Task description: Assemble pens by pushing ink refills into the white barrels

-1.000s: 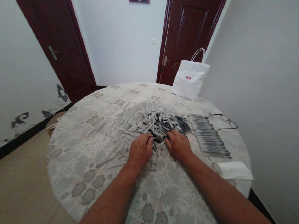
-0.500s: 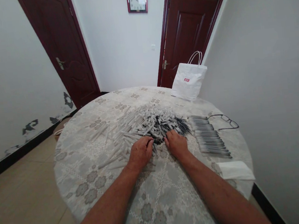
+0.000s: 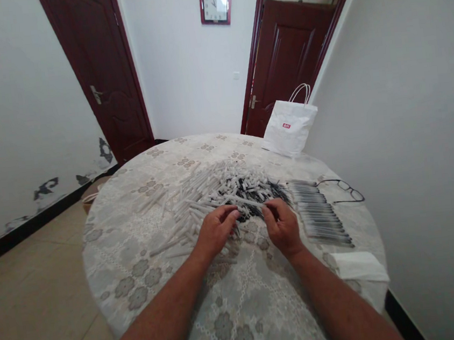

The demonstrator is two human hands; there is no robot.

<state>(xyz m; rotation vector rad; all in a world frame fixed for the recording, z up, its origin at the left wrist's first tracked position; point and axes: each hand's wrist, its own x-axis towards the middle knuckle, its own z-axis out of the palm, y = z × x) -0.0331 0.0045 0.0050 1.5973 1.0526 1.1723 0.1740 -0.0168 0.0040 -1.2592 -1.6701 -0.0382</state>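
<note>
A big pile of loose pen parts lies mid-table: whitish pen barrels [image 3: 191,217] on the left, small white caps [image 3: 247,174] at the back and thin black parts [image 3: 280,190] toward the right. My right hand [image 3: 282,225] is closed at the pile's near right edge, with a whitish pen barrel [image 3: 246,200] pinched in its fingertips and pointing left over the pile. My left hand [image 3: 218,229] is closed at the near side, thumb and forefinger pressed together; what they hold, if anything, is too small to make out.
To the right, a row of finished-looking pens [image 3: 321,214] lies side by side. Eyeglasses [image 3: 349,189] rest beyond them, and a folded white paper [image 3: 361,267] lies nearer. A white paper bag [image 3: 291,128] stands at the back right of the round table [image 3: 240,298].
Both hands have come up slightly from the pile, the right one shifting to the right. A whitish pen barrel now shows in the right fingers. The view has tilted slightly.
</note>
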